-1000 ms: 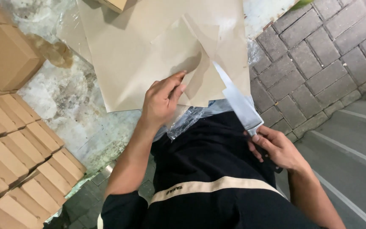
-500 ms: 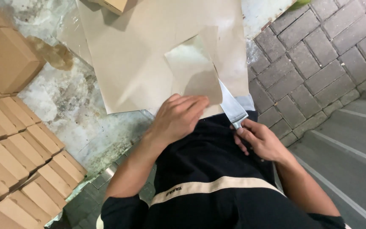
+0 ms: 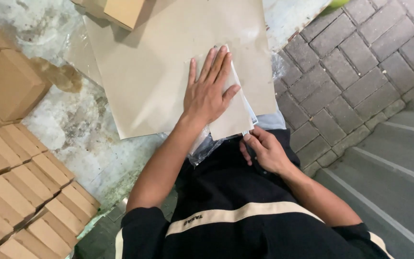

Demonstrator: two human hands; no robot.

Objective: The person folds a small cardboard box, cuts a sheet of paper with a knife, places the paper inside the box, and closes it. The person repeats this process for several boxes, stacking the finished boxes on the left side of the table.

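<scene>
Down on the concrete floor (image 3: 73,144), the left hand (image 3: 209,93) lies flat on a folded piece of tan paperboard (image 3: 231,112), fingers stretched out and spread, pressing rather than gripping anything. That folded piece sits on top of a bigger tan cardboard sheet (image 3: 159,62), near its lower right corner.

The right hand (image 3: 264,151) is just below the folded piece's near edge, fingers curled in with the thumb tip touching that edge. Can't tell if it's actually pinching something, since the fingertips are tucked under and the palm hides them. A bit of crinkly clear plastic (image 3: 204,146) pokes out from under the paperboard, mostly covered by the left forearm.

Top of the view has a small cardboard box (image 3: 120,9) cut off by the edge. A bigger brown box (image 3: 5,81) sits on the left, and below it there are rows of flat stacked cartons (image 3: 20,192), also cut off. Grey paving bricks (image 3: 360,57) run along the right side, and the person's black shirt with a cream stripe (image 3: 235,213) fills the bottom.
</scene>
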